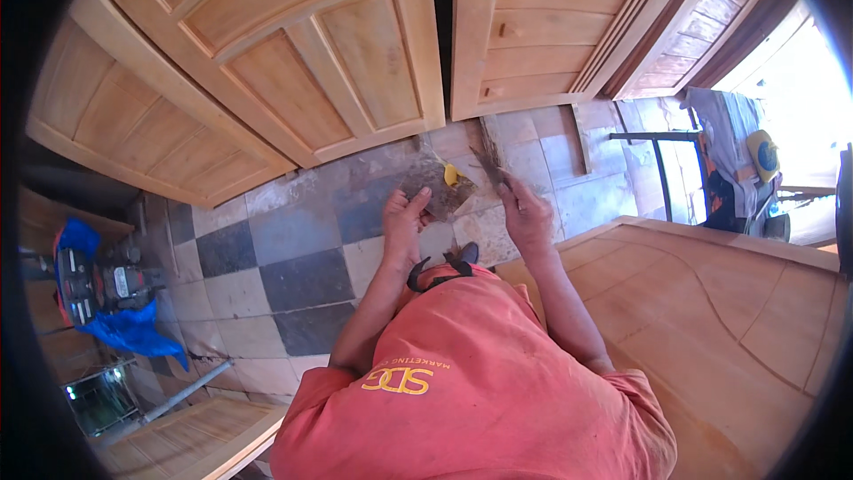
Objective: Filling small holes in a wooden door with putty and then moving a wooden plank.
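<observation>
My left hand [407, 224] is closed on the near edge of a flat, dirty brown-grey dustpan-like piece [442, 199], thumb on top. On or just beyond its far side is a small yellow scrap [453, 174]; whether it rests there or on the floor, I cannot tell. In my right hand [528, 213] is a short dark brush [487, 163], its bristly end pointing away and to the left. The brush is close to the pan's right side. Both hands are in front of my body, over the tiled floor [298, 228].
Panelled wooden doors [302, 53] stand along the far side, with another wooden door [515, 36] to their right. A large wooden panel [711, 320] lies at my right. On the left is a dark machine [124, 283] with blue sheeting [133, 331]. A cloth-draped stand [729, 133] is at the far right.
</observation>
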A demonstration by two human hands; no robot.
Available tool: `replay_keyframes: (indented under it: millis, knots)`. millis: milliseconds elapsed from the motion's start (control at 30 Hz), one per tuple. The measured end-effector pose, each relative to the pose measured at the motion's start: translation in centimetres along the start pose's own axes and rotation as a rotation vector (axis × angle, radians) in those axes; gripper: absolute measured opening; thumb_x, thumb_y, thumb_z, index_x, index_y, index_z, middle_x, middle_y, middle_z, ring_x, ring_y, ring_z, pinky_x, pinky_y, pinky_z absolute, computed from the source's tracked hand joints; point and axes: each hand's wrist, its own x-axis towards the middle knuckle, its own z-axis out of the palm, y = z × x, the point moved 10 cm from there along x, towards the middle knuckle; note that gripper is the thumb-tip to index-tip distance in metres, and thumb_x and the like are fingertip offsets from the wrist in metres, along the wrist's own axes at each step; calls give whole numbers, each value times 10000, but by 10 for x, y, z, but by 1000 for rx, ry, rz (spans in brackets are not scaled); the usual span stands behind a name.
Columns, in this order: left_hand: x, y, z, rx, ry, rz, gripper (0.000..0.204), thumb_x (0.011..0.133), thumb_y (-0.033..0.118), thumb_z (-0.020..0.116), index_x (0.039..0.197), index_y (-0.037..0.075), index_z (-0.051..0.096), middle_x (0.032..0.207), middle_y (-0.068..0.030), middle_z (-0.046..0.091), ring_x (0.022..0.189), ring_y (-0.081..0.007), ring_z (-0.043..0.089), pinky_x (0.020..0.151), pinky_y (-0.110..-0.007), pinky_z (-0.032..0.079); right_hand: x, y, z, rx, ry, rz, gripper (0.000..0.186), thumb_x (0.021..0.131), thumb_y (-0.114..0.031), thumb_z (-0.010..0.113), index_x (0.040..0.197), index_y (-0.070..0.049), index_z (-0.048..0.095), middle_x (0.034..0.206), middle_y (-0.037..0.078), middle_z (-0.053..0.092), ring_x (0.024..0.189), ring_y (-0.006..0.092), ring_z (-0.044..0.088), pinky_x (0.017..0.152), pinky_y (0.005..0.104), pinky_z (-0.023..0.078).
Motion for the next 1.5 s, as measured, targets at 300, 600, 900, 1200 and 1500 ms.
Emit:
replay_keyframes:
  millis: [300, 600, 900, 1200, 1500]
  knots:
    - [-1, -13, 37, -111, -95, -41, 347, 996, 121, 666, 1323, 80, 560, 1231, -100, 708, 1087, -224, 720, 945, -398, 598, -11, -66, 7, -351, 92, -555, 400, 886, -57, 676, 1280, -115, 713, 1273, 77, 728, 1122, 242, 724, 875, 372, 585]
    - [1, -11, 56, -193, -224, -72, 362, 1026, 135, 633, 1372, 148, 529, 1270, -45, 683, 1123, -181, 693, 950, -351, 582, -15, -74, 19, -435, 59, -561, 417, 857, -57, 697, 1264, -140, 731, 1326, 61, 704, 1197, 241, 685, 851, 382, 524]
    - [3, -12, 62, -254, -285, -96, 366, 1069, 314, 601, 1393, 163, 522, 1267, -30, 673, 1092, -149, 692, 913, -332, 595, -20, -77, 27, -482, 51, -593, 395, 860, -141, 691, 1252, -150, 728, 1293, 57, 709, 1168, 239, 689, 859, 389, 517]
    - [0, -18, 73, -301, -307, -142, 395, 1016, 210, 681, 1377, 138, 538, 1213, -33, 696, 1069, -137, 694, 881, -310, 605, -26, -72, 19, -471, 35, -595, 409, 870, -270, 759, 1260, -152, 717, 1331, 56, 686, 1228, 250, 654, 937, 411, 497]
    - [9, -45, 75, -187, -188, -125, 321, 942, 120, 729, 1243, 103, 618, 1116, -32, 724, 923, -145, 707, 761, -303, 563, -40, -35, -38, -339, 226, -395, 490, 882, -268, 798, 1333, -119, 680, 1385, 104, 652, 1289, 303, 605, 1049, 444, 455]
